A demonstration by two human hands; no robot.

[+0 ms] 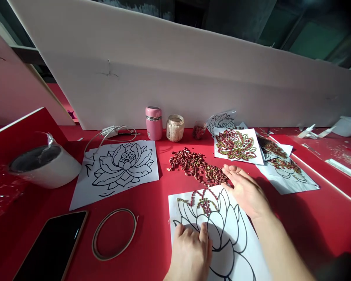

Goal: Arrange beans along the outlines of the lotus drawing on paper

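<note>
On the red tabletop (152,218), close to the camera: a lotus outline sheet (235,238) in thick black lines, with red and green bean pieces (206,206) laid along petals at its far end and the lower petals bare. On top of that sheet, the left hand (190,246), back upward, fingertips near the middle of the flower; grip loosely curled, impossible to tell whether around anything. At the sheet's far right corner, the right hand (247,191), stretched forward; grip open, fingers extended, nothing visible in hold, fingertips at the right end of a heap of reddish-brown beans (190,162).

Just beyond the sheet, that heap, trailing away to the left. Right of the heap, a bean-covered lotus picture (236,144) in red and green, partly over other lotus sheets (289,183). Behind, by the white panel (163,74), a clear plastic sleeve (222,121) with a lotus outline; then leftward a small clear cup (199,130), a glass jar (175,128), a pink thermos (153,124) and a white cable (123,127). Well left of both hands, a second lotus drawing (125,164); nearer, a thin coiled strip (94,242), a dark-screened smartphone (51,246) and a wide white roll (60,168).
</note>
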